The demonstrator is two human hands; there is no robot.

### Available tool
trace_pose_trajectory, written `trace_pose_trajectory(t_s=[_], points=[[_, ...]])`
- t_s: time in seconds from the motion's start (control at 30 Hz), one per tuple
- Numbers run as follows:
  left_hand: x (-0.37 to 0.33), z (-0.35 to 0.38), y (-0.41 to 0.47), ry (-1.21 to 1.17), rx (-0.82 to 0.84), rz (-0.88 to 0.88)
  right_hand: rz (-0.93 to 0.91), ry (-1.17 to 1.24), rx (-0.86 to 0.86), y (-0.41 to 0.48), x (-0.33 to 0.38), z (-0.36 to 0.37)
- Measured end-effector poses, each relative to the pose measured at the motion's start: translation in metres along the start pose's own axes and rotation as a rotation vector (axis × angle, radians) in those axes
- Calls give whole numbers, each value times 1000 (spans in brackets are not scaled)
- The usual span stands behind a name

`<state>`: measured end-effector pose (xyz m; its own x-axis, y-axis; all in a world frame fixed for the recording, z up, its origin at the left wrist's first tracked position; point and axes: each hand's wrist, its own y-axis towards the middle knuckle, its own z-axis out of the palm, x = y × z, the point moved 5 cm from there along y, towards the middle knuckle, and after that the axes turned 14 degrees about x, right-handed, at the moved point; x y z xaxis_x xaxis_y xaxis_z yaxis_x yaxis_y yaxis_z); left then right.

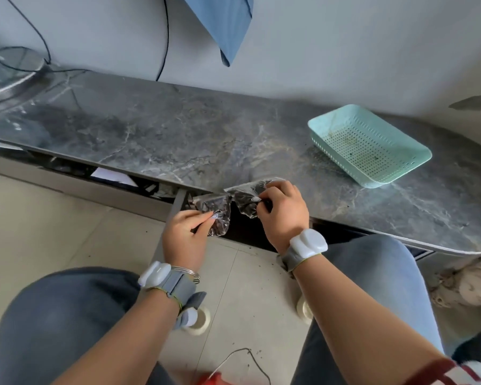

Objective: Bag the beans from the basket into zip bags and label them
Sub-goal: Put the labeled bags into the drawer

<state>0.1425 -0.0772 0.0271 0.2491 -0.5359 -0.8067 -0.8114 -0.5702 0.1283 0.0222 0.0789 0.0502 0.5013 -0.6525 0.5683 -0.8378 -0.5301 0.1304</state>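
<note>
Two clear zip bags filled with dark beans hang over the front edge of the dark marble table (178,129). My left hand (182,237) pinches the left bag (218,215) at a small white label. My right hand (282,208) grips the right bag (246,198), with fingers curled round a small white label on it. The mint-green perforated basket (368,144) stands on the table to the right, tilted, and looks empty of beans.
A blue cloth (225,26) hangs from the wall above. Black cables (165,37) run down the wall at the left. A round metal object (9,70) sits at the table's far left. Rolls of tape (199,320) lie on the tiled floor between my knees.
</note>
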Motion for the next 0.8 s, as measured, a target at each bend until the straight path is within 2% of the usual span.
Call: trace_pose_trajectory(t_s=[0.13,0.2,0.33,0.4,0.47,0.57,0.7,0.8], points=[[13,0,-13,5,-95,65,-28,50,-125,-31,10,10],[24,4,-20,-4,-120,38,11,94,-56,-46,8,28],[43,30,-14,18,-60,-42,381,240,181,-57,-33,72],[51,47,-10,68,-17,-73,501,221,212,-54,-55,93],[58,65,-5,119,-5,-97,600,193,193,-49,-71,113],[82,95,17,140,-31,-138,629,128,131,-35,-91,150],[122,122,45,14,-3,-286,685,94,111,-29,-111,182],[143,143,59,-93,-22,-359,735,182,39,-23,-124,199]])
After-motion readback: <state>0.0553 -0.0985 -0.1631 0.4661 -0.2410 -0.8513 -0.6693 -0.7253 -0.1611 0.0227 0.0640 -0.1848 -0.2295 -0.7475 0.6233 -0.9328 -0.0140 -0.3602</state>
